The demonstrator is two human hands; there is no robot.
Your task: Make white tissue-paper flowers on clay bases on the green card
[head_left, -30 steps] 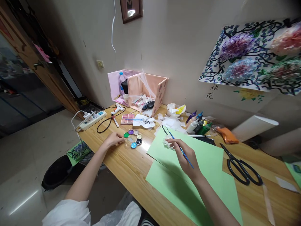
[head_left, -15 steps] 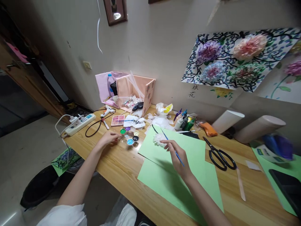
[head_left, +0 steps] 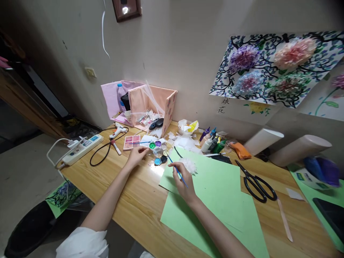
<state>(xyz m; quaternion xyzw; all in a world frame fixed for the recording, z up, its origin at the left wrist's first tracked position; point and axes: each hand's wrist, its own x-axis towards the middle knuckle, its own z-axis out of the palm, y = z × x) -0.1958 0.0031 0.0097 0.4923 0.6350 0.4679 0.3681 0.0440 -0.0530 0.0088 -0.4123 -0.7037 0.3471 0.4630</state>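
My left hand [head_left: 137, 156] pinches the near-left edge of a clear paint palette [head_left: 155, 152], its fingertips partly hidden. Small wells hold green, purple, blue and black paint. In my right hand [head_left: 183, 179], a thin blue paintbrush [head_left: 180, 175] is gripped like a pen. Its tip points up and left, over the palette's right side by the black paint [head_left: 163, 158]; whether it touches paint I cannot tell. Just beyond that hand, a white fringed paper flower [head_left: 189, 166] lies on a green sheet [head_left: 215, 179], near a short black painted stroke [head_left: 177, 152].
Black-handled scissors [head_left: 256, 184] and a wooden stick [head_left: 285, 220] lie right of the green paper. Paint bottles [head_left: 212, 141], paper scraps and a bowl [head_left: 187, 127] stand at the back. A glue gun [head_left: 118, 130], a pink palette [head_left: 132, 142] and a power strip [head_left: 83, 148] are at left.
My left hand has shifted the palette rightward, closer to the green paper. My right hand has moved the brush left from the flower to the palette. The view has turned slightly.
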